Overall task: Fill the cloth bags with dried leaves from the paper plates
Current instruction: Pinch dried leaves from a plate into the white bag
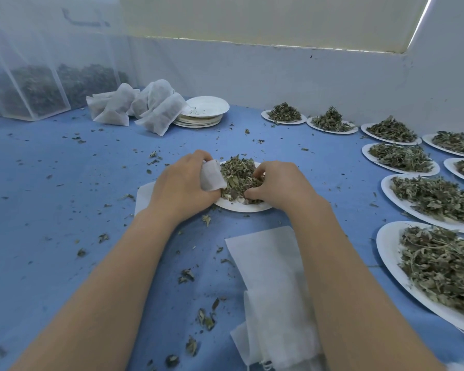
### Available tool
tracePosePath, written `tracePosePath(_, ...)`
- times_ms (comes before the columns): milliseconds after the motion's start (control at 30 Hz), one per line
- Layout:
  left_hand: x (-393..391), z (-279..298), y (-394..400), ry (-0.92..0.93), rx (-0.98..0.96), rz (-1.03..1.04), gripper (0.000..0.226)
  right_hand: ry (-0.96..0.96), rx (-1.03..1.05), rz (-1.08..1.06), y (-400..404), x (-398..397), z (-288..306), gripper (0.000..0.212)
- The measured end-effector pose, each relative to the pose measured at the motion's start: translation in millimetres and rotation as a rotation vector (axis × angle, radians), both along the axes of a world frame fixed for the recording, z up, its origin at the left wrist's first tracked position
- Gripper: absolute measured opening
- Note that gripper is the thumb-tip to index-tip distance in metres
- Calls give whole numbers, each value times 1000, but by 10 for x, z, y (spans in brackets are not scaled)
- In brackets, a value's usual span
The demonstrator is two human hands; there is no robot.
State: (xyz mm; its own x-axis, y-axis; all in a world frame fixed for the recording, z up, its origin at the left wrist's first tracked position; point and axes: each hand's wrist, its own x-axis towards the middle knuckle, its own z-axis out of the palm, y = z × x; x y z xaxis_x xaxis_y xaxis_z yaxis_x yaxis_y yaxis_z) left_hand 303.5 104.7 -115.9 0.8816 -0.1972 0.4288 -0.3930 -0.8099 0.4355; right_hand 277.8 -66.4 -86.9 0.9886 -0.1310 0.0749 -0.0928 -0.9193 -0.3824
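Note:
A paper plate [241,207] heaped with dried leaves [236,172] lies at the middle of the blue table. My left hand [181,183] grips the mouth of a white cloth bag [212,179] at the plate's left edge; the rest of the bag runs under my wrist. My right hand [279,183] has its fingers curled into the leaf pile, gathering leaves towards the bag. Empty cloth bags [268,285] lie flat near me, between my forearms.
Filled bags [145,105] are piled at the back left beside a stack of empty plates [204,113]. Several plates of leaves [434,199] line the right side. Mesh containers of leaves [38,92] stand at far left. Loose leaf bits litter the table.

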Motion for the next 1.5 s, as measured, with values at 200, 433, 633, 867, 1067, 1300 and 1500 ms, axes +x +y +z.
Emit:
tracePosePath(200, 13, -10, 6, 35, -24, 10, 51, -50, -72, -9, -1, 11, -12, 20)
tracePosePath(433, -10, 17, 4, -30, 7, 20, 49, -185, 203, 104, -22, 6, 192, 15)
tracePosePath(633, -32, 37, -34, -72, -22, -3, 50, -230, 247, 248, 140, -1, 185, 16)
tracePosePath(867, -74, 53, -136, -120, -39, -64, 48, -250, 189, 330, 218, -17, 168, 16)
tracePosePath(1067, -56, 69, -109, -83, -112, -50, 48, -104, 655, 318, 120, -68, 191, 38)
tracePosePath(1300, -86, 75, -167, -183, -83, -86, 45, -294, 591, 204, 152, -36, 119, 15)
tracePosePath(1500, -119, 50, -213, -304, -18, -127, 34, -89, 284, 406, 260, -32, 145, 39)
